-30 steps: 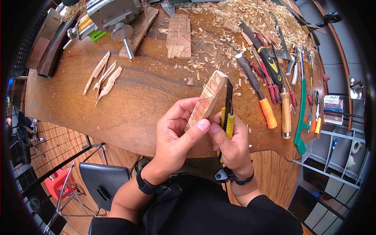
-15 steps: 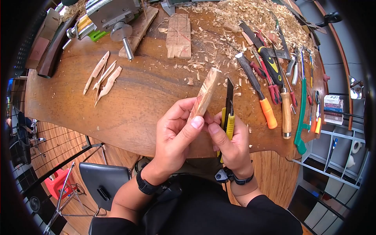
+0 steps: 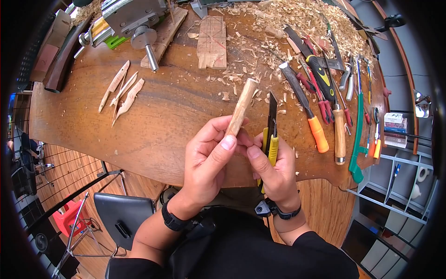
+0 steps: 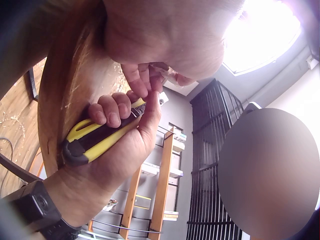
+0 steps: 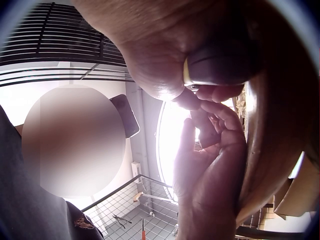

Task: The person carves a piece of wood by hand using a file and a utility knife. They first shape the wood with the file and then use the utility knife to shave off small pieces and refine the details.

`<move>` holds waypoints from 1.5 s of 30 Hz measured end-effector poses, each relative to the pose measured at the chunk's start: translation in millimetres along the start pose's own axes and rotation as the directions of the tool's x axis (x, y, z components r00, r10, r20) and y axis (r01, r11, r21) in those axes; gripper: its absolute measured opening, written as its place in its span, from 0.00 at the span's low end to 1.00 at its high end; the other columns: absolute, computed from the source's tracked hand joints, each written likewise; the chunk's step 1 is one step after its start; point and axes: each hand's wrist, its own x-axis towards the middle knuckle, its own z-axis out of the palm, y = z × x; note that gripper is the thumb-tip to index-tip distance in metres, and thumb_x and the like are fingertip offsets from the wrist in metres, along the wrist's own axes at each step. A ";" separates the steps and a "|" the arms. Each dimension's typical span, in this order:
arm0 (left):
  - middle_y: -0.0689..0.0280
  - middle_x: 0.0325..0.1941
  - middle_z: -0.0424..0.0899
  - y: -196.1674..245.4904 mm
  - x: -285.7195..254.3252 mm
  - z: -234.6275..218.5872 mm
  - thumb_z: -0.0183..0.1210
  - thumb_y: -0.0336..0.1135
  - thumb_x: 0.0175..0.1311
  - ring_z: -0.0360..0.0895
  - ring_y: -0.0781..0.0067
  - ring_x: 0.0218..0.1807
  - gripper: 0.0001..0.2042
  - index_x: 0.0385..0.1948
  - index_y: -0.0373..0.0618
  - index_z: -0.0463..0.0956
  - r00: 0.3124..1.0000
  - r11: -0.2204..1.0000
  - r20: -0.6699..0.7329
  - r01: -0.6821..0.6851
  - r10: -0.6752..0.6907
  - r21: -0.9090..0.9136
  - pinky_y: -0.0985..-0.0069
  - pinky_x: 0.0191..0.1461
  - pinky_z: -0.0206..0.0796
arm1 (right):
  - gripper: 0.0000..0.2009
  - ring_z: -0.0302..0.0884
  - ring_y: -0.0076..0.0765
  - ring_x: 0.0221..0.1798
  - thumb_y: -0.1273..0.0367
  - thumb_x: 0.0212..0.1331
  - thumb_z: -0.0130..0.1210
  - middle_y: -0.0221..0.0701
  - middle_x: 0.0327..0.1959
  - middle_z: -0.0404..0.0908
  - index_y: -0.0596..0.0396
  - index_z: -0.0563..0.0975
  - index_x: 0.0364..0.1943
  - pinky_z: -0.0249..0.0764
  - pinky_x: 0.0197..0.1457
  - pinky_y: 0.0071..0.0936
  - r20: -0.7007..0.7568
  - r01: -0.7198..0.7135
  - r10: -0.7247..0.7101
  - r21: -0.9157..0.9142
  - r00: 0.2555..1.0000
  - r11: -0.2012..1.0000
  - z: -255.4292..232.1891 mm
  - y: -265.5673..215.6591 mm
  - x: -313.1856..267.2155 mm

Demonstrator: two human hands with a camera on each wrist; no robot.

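Note:
In the head view the left hand pinches the lower end of a small wooden piece, which slants up and to the right with a narrow side facing the camera. The right hand grips a yellow and black utility knife, its dark blade pointing up, just right of the wood and apart from it. Fingertips of both hands meet beneath the piece. In the left wrist view the right hand is curled round the knife handle. The right wrist view shows the left hand with its fingers bent.
A wooden table carries thin carved pieces at left, a marked board and a metal vise at the back. Chisels, an orange-handled one among them, and other tools lie at right, beside wood shavings.
The wooden piece has been turned in the left hand, from its broad marked face to a narrow side. The left thumb has shifted slightly left; the right hand and knife have barely moved.

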 end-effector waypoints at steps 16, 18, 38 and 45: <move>0.58 0.46 0.82 5.3 0.9 5.6 0.49 0.49 0.79 0.79 0.71 0.49 0.27 0.63 0.29 0.68 0.997 0.994 -0.047 0.058 -0.053 0.094 0.76 0.56 0.70 | 0.13 0.71 0.17 0.31 0.61 0.69 0.64 0.25 0.26 0.77 0.58 0.77 0.38 0.68 0.34 0.22 -0.006 -0.005 0.005 -0.013 1.000 1.000 0.0 1.0 0.0; 0.58 0.46 0.82 6.5 0.3 6.5 0.46 0.50 0.80 0.79 0.70 0.49 0.28 0.63 0.28 0.69 0.996 0.994 -0.051 0.071 -0.067 0.079 0.75 0.56 0.70 | 0.13 0.71 0.17 0.31 0.62 0.69 0.64 0.25 0.26 0.77 0.58 0.77 0.38 0.68 0.35 0.22 -0.007 -0.006 0.006 -0.015 1.000 1.000 -0.1 1.5 -0.2; 0.58 0.46 0.85 8.1 -13.0 -0.3 0.46 0.38 0.83 0.80 0.76 0.43 0.20 0.67 0.33 0.67 0.988 0.925 -0.128 -0.030 0.085 0.380 0.78 0.51 0.73 | 0.15 0.79 0.35 0.27 0.60 0.67 0.63 0.38 0.25 0.80 0.60 0.77 0.37 0.73 0.33 0.33 0.012 0.099 -0.098 -0.130 0.995 0.987 -6.7 -3.7 2.8; 0.60 0.45 0.86 12.5 -25.6 0.0 0.54 0.31 0.79 0.79 0.82 0.39 0.16 0.61 0.31 0.73 0.957 0.389 -0.102 -0.013 0.273 0.921 0.87 0.39 0.66 | 0.12 0.64 0.18 0.27 0.64 0.67 0.63 0.24 0.22 0.70 0.55 0.75 0.33 0.63 0.31 0.24 -0.055 0.146 -0.144 0.029 0.988 0.989 -3.6 5.2 1.4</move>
